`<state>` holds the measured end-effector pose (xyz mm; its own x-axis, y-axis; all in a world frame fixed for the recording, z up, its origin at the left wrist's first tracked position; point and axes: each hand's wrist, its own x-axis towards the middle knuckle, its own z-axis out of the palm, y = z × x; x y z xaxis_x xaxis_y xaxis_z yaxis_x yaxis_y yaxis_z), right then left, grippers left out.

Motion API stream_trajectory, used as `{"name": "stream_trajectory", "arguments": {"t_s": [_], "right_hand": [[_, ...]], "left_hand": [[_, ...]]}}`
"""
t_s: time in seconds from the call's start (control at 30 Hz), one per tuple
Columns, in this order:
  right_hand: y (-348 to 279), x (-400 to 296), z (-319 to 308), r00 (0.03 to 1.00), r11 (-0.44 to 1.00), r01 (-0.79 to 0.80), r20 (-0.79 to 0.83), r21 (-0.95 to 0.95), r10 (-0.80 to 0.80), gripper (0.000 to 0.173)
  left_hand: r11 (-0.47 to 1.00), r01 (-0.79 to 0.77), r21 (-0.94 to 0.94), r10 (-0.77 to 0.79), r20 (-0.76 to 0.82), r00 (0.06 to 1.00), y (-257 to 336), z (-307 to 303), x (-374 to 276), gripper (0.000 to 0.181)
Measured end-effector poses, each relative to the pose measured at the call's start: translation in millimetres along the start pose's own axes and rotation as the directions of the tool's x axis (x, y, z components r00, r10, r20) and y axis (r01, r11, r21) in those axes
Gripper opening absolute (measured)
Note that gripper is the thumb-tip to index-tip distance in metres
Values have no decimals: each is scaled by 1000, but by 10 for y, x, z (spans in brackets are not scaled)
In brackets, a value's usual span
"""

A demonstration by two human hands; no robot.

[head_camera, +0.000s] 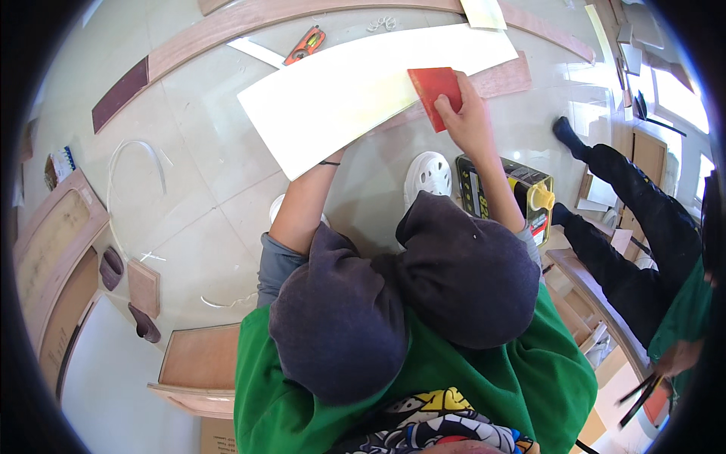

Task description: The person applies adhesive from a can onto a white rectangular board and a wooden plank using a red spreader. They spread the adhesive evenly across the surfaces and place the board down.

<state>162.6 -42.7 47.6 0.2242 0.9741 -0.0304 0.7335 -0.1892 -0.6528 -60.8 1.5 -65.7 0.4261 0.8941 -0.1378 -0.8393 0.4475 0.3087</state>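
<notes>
A long white sheet [363, 91], perhaps laminate, lies in front of my knees, slanting up to the right. Under part of it shows a pinkish wooden board [502, 75]. My right hand [462, 110] grips a flat red spreader [432, 91], thumb on its face, at the sheet's near edge towards the right end. My left hand [338, 154] reaches beneath the sheet's near edge; its fingers are hidden, and a dark band circles the wrist.
An orange-red tool [305, 45] and a white strip [258, 52] lie beyond the sheet. A metal can with a yellow spout [541, 196] stands beside my right forearm. Long boards [227, 31] curve across the back. At the right, another person's legs [641, 187] stretch out.
</notes>
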Motion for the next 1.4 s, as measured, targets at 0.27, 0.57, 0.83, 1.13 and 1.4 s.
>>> {"name": "stream_trajectory", "arguments": {"t_s": [0.27,0.57,0.83,1.13,1.4], "right_hand": [[-75,-27,-128,993,991,86,-85,101,-78,38],[-196,-15,-9,995,998,-25,93,54,20,37],[-917,-266,32,958,966,148,211,214,-194,40],[-1233,-97,230,852,903,425,308,68,-424,39],[-1223,-137,-378,844,793,-23,437,609,-311,48]], "left_hand": [[1000,-10,14,10,18,1000,-29,-46,30,54],[999,-48,-3,48,80,996,-145,-199,104,56],[996,-77,-48,84,172,982,-225,-447,86,57],[987,-70,142,79,-59,995,-26,29,-150,55],[999,34,-8,-35,-85,996,41,64,-213,57]]}}
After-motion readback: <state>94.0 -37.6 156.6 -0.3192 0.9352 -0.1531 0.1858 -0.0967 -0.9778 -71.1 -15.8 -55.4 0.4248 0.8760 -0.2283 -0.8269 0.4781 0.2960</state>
